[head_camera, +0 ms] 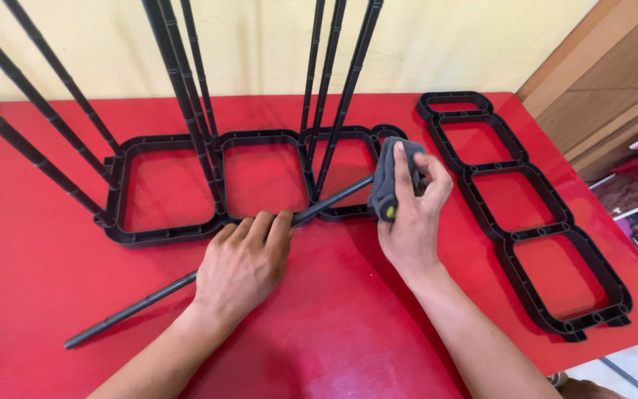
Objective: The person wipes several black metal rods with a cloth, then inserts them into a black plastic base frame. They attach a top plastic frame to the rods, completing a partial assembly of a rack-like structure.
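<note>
Two bare hands work over a glossy red counter [334, 332]. The left hand [241, 266] lies on a long thin black plastic rod [142, 303] resting slantwise on the counter, its fingers [271, 225] curled over the rod and pressing it down. The right hand [415, 214] has its fingers clenched around a crumpled grey cloth [389, 177], which wraps the rod's far end. Just behind lies a black plastic frame of three square openings [175, 236] with upright black rods [186, 81] set in it. To the right, well apart, lies a second black frame of four openings [548, 244], flat.
</note>
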